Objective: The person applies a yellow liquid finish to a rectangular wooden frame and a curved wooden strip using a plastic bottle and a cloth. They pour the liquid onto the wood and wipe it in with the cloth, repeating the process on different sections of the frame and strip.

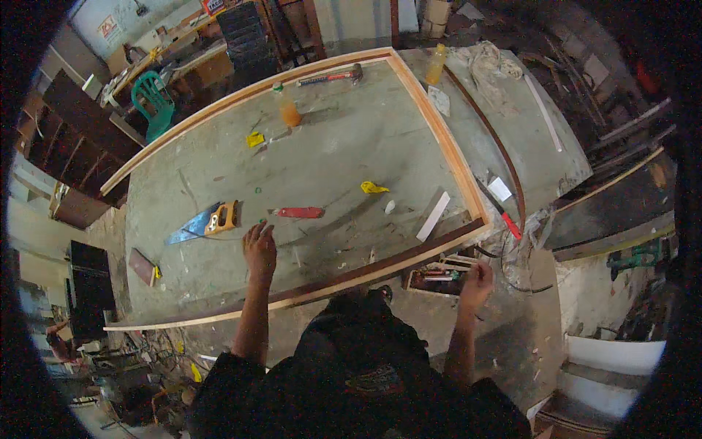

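Wood frame (439, 137): 3 sides laid, no strip at L end; L hand (259, 247) & R hand (477, 284) part-curled, can't tell if holding anything

I hold my left hand (259, 252) over the worktop (336, 157), its fingers near a handsaw (208, 222) and a red-handled tool (300, 212). My right hand (477, 285) is beside a small open box (435, 280) of tools; whether I grip anything in either is too small to tell. A wooden frame (453, 157) runs along three edges of the worktop. Inside it I see a bottle of orange liquid (289, 113), a hammer (333, 77) near the far strip, and a crumpled yellow piece (374, 188).
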`<state>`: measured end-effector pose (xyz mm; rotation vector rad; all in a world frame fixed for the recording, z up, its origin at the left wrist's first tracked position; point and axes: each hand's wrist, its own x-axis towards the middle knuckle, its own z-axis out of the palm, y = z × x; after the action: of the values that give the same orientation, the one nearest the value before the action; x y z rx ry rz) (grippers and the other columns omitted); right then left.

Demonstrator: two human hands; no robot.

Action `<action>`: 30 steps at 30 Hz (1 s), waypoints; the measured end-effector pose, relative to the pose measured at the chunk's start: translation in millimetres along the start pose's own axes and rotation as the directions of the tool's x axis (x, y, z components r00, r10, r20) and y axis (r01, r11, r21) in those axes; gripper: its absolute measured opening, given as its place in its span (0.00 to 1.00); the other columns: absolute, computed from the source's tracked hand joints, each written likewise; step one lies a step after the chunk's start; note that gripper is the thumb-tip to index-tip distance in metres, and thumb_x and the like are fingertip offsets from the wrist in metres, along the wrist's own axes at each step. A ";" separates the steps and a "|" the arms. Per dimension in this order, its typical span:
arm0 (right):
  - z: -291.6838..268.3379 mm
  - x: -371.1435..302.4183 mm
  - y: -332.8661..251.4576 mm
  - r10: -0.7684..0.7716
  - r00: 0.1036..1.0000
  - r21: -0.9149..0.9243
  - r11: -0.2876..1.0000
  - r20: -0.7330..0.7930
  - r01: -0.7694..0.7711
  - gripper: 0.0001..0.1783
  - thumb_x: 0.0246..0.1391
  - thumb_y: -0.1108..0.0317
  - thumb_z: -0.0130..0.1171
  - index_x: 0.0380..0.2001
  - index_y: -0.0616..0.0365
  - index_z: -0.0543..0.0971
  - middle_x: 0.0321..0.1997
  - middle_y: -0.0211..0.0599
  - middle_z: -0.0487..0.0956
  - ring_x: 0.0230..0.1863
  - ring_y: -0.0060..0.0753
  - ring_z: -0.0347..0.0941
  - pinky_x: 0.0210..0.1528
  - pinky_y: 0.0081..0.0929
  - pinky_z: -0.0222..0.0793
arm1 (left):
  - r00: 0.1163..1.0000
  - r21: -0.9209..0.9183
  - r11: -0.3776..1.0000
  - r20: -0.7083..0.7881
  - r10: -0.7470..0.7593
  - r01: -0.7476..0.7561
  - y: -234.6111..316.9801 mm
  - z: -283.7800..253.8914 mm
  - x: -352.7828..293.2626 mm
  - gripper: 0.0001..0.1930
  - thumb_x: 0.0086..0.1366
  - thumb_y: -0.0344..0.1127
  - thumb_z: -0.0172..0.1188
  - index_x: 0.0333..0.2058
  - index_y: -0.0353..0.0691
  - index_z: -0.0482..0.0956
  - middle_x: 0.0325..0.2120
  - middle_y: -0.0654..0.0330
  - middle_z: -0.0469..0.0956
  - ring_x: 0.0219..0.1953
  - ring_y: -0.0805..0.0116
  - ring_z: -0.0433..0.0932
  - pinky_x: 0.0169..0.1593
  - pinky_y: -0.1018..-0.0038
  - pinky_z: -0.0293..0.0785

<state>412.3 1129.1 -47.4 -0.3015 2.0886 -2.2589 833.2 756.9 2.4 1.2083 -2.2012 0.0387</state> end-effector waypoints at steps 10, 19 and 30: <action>221.3 -82.3 -93.6 -0.224 0.673 -0.064 0.925 0.705 0.375 0.11 0.64 0.65 0.61 0.41 0.62 0.81 0.37 0.35 0.82 0.40 0.25 0.77 0.45 0.25 0.73 | 0.927 -0.164 0.921 -0.071 -0.368 0.353 -31.5 -24.2 -75.4 0.10 0.62 0.25 0.62 0.41 0.44 0.88 0.45 0.57 0.85 0.46 0.54 0.82 0.52 0.61 0.76; 289.0 -148.8 -88.1 -0.130 0.467 -0.036 0.943 0.875 0.330 0.10 0.62 0.66 0.61 0.40 0.61 0.82 0.36 0.41 0.84 0.36 0.33 0.81 0.43 0.31 0.76 | 0.918 0.013 0.925 0.117 -0.379 0.380 -117.9 -61.0 -81.4 0.09 0.65 0.32 0.60 0.38 0.51 0.89 0.46 0.67 0.85 0.58 0.59 0.76 0.71 0.42 0.48; 363.3 -92.9 -105.5 -0.158 0.665 0.137 0.987 0.730 0.084 0.10 0.62 0.66 0.63 0.41 0.60 0.81 0.34 0.31 0.80 0.34 0.21 0.74 0.39 0.26 0.72 | 0.854 -0.175 0.849 0.264 -0.448 0.499 -194.4 -48.3 -118.7 0.09 0.62 0.33 0.65 0.38 0.57 0.90 0.52 0.64 0.83 0.62 0.57 0.74 0.70 0.32 0.40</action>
<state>577.4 797.2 72.0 -1.1633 1.5381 -1.7923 1053.7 748.2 -71.9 1.6424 -1.9392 -0.5710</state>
